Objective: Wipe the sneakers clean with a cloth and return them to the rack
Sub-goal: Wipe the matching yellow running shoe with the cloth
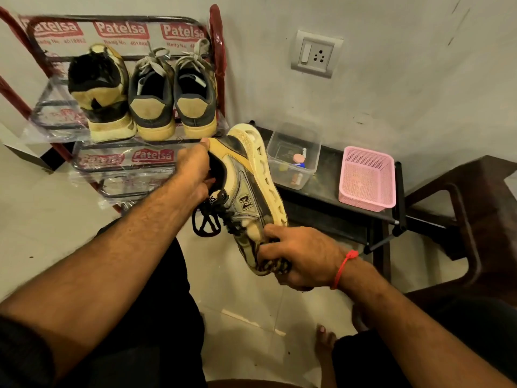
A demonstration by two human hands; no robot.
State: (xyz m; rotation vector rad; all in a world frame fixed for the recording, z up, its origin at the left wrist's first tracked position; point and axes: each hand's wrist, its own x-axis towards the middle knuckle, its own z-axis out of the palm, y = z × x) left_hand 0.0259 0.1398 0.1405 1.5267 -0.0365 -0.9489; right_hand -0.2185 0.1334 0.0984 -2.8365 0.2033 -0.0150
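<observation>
A tan, grey and black sneaker [246, 189] with an N logo and black laces is held tilted in the air, its cream sole turned to the right. My left hand [194, 172] grips its heel collar, fingers inside the opening. My right hand [300, 259] is curled around the toe end, pressing what looks like a dark patterned cloth [275, 267] against it. On the top shelf of the red and black rack [218, 51] stand three sneakers heel-out: a matching one [103, 93] at the left and a dark pair [173, 93] with grey laces.
A low black table [330, 191] to the right carries a clear plastic box [293, 155] with small items and a pink mesh basket [366, 177]. A dark brown chair [461, 208] stands at the far right. A wall socket [314, 54] is above. My bare toes [324, 340] rest on the tiled floor.
</observation>
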